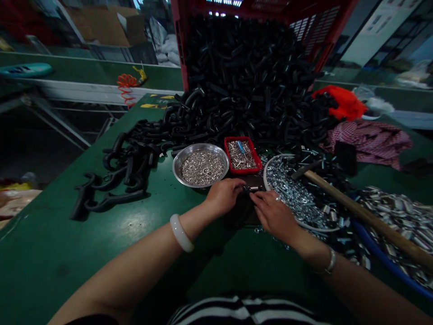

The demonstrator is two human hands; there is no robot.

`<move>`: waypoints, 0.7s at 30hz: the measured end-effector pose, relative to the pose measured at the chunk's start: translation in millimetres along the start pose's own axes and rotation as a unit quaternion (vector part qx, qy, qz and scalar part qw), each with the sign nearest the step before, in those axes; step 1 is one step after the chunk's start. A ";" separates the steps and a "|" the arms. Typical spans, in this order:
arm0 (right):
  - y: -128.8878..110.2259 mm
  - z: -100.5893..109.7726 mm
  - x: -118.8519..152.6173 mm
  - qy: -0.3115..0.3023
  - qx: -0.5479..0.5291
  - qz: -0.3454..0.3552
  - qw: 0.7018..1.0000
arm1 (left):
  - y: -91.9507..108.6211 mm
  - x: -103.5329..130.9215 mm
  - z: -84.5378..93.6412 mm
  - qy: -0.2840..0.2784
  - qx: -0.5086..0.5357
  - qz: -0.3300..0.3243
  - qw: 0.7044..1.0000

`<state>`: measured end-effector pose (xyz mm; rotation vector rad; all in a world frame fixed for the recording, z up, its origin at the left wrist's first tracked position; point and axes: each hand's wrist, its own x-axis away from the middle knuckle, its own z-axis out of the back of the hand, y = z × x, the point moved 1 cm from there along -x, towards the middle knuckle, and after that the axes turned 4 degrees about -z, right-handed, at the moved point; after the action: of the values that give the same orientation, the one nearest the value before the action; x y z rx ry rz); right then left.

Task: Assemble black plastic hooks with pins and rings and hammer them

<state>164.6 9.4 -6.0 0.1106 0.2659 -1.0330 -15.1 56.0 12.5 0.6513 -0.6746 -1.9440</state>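
Note:
Between my hands is a small dark part with a shiny, ribbed metal piece, like a spring. My left hand has its thumb and fingers pinched at the left end of this part. The fingers of my right hand are closed against its right end and lower side. Exactly how each fingertip grips is too small to tell. Both hands are over a dark flat block on the green table. A steel bowl of small metal pins and a red tray of screws with a blue-handled tool stand just beyond.
Black curved handles spill from a red crate across the back and left. At right are a white-rimmed tray of metal hardware, a wooden-handled hammer, shiny metal parts and a checked cloth.

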 end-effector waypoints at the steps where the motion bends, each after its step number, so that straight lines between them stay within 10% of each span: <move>1: -0.3 -0.1 1.3 0.000 -0.004 -0.003 1.000 | 2.2 -2.2 -1.3 -0.002 -0.017 -0.010 1.000; 21: 2.5 -0.8 11.0 0.023 -0.070 -0.027 0.997 | 6.2 -25.9 -13.0 -0.099 -0.144 -0.065 0.983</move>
<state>171.9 1.6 -9.8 -0.0005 0.3840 -1.0624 8.3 74.3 11.8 0.3337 -0.4649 -2.1948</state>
